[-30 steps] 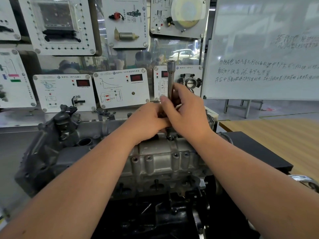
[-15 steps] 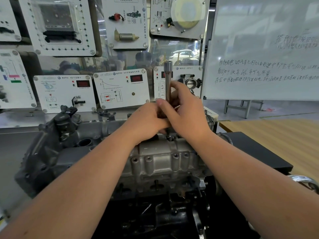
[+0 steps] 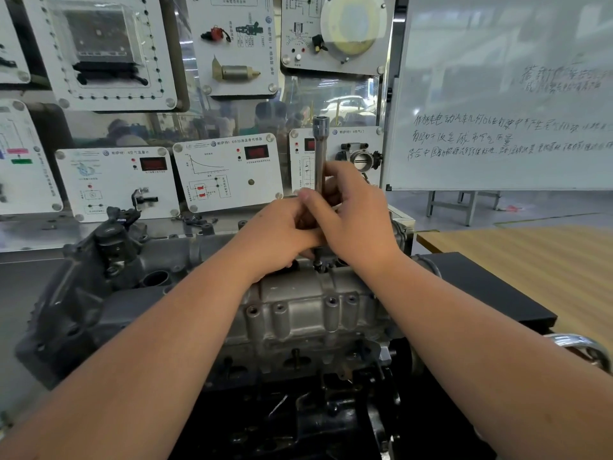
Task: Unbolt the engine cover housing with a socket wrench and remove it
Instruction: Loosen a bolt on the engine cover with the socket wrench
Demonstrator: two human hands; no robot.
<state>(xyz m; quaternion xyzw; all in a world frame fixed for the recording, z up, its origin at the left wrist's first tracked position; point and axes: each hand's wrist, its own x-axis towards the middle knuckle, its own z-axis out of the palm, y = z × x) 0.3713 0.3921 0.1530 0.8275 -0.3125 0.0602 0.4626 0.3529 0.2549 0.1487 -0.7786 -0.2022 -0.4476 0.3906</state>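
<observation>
A grey metal engine cover housing (image 3: 298, 303) with a row of bolt bosses lies across the top of the engine in the middle of the view. A long steel socket wrench (image 3: 320, 151) stands upright on a bolt at the housing's far edge. My right hand (image 3: 355, 217) grips the wrench shaft, thumb across its front. My left hand (image 3: 282, 237) curls around the lower shaft just beneath, touching the right hand. The wrench's lower end and the bolt are mostly hidden by my fingers.
A dark engine end casing (image 3: 99, 260) sits to the left. White training panels (image 3: 229, 171) line the wall behind. A whiteboard (image 3: 504, 94) stands at the right above a wooden table (image 3: 530, 257). A black platform (image 3: 481, 287) lies beside the engine.
The top of the wrench has shifted slightly to the left and my right hand's fingers have moved on the shaft. The housing has stayed in place.
</observation>
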